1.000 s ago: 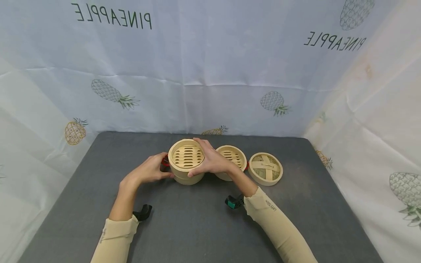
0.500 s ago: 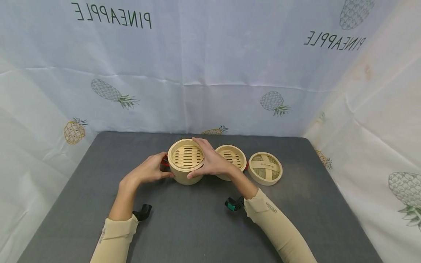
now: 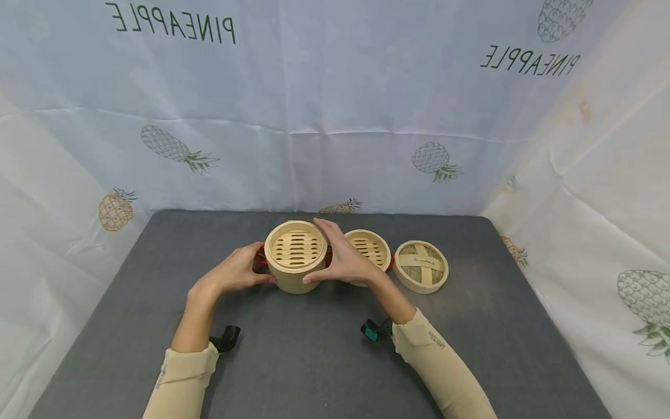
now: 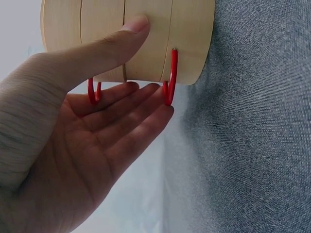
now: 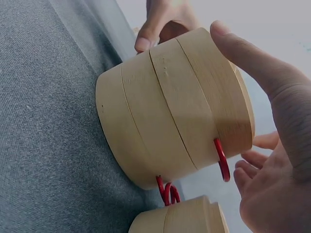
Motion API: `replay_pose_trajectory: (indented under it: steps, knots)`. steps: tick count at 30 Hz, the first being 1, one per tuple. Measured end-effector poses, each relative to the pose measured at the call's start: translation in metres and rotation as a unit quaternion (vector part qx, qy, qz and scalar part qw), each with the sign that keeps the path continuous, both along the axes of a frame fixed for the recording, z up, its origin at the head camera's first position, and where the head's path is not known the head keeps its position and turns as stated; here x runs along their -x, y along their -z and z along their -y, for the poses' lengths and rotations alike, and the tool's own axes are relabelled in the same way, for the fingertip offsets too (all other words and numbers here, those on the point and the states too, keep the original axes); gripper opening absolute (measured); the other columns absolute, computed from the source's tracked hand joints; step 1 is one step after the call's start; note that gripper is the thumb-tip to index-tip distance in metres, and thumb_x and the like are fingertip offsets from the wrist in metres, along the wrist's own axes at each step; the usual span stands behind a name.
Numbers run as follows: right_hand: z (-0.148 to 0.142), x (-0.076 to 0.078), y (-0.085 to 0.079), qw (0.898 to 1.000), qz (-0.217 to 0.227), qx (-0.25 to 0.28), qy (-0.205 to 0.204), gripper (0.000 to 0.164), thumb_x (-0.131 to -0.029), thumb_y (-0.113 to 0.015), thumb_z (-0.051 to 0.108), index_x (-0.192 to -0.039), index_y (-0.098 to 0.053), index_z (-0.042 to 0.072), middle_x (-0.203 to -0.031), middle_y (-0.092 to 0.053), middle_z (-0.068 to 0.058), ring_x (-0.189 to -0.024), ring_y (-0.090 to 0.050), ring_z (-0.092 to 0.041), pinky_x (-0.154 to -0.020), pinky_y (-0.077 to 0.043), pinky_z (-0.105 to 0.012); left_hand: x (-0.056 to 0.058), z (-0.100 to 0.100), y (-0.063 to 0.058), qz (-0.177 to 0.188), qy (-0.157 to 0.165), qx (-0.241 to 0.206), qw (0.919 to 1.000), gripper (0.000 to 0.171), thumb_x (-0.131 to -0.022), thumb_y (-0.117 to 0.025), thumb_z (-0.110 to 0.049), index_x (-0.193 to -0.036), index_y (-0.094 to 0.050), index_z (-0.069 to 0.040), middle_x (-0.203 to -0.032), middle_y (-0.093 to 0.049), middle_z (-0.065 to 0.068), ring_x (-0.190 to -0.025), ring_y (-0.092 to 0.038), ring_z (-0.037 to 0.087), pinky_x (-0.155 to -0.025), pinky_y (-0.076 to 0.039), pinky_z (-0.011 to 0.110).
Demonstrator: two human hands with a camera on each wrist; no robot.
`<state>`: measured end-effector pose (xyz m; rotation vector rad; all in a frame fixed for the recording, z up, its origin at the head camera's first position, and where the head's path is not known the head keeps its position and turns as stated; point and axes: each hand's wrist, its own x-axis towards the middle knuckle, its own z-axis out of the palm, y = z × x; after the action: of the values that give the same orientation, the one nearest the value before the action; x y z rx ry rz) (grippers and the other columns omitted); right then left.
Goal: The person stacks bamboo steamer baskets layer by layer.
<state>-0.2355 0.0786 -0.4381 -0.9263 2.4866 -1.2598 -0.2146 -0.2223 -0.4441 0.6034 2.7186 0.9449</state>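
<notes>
Two round bamboo steamer baskets stand stacked on the dark table, the upper one showing its slatted floor. At the stack's left side my left hand holds it, thumb against the wall and fingers on the far side near the red handles. My right hand is spread around the right side. In the right wrist view its thumb is near the upper rim and its fingers stand apart from the wall, by a red handle.
Another bamboo steamer stands just right of the stack, partly behind my right hand. Farther right lies a woven bamboo lid. A pineapple-print cloth hangs behind the table and at its sides.
My right hand has shifted slightly right, its fingers loosening from the stack's rim, so a red handle now shows between hand and stack. My left hand stays at the left side.
</notes>
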Motion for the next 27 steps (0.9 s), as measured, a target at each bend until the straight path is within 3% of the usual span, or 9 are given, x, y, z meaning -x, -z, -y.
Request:
replay_pose_trajectory:
  steps: [10,19,27]
  knots:
    - [-0.018,-0.010,-0.001,0.999,0.003,0.033,0.043,0.137,-0.072,-0.087,0.079,-0.176,-0.011,0.031,-0.184,-0.007,-0.009,-0.170,-0.016,-0.038,-0.129,-0.029,-0.075,0.002,0.000,0.000,-0.002,0.002,0.002,1.0000,0.066,-0.089,-0.092,-0.021,-0.139,-0.059,0.006,-0.128,-0.073,0.022,-0.117,-0.073,0.037,-0.100,-0.062,0.054]
    - [-0.039,-0.015,-0.003,0.996,-0.014,0.042,0.074,0.143,-0.066,-0.082,0.090,-0.176,-0.013,0.029,-0.183,-0.009,-0.011,-0.170,-0.017,-0.041,-0.128,-0.029,-0.078,0.003,-0.001,-0.003,0.005,0.004,0.000,1.0000,0.068,-0.090,-0.091,-0.021,-0.141,-0.057,0.007,-0.129,-0.072,0.023,-0.117,-0.072,0.037,-0.100,-0.062,0.054]
    - [-0.054,-0.016,-0.007,0.995,-0.012,0.057,0.082,0.136,-0.072,-0.089,0.077,-0.175,-0.014,0.032,-0.183,-0.010,-0.007,-0.169,-0.019,-0.040,-0.127,-0.028,-0.079,0.001,0.000,-0.001,0.001,-0.001,-0.001,1.0000,0.069,-0.089,-0.092,-0.022,-0.142,-0.057,0.006,-0.130,-0.072,0.023,-0.118,-0.072,0.037,-0.101,-0.061,0.055]
